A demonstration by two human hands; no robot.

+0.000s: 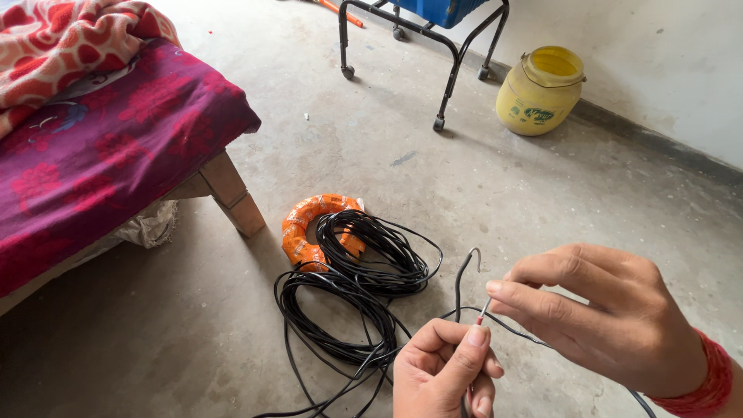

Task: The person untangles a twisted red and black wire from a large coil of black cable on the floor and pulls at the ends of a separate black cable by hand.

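While both hands pinch black wire, yellow jar stands open.

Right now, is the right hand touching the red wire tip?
Touching. The head view shows the right hand pinching the red wire tip between its fingertips, while the left hand grips the wire just below.

Just in front of the black wire coils, the left hand pinches a thin wire end that the right hand grips from above. Behind the coils lies an orange wrapped roll; farther back stands a yellow jar.
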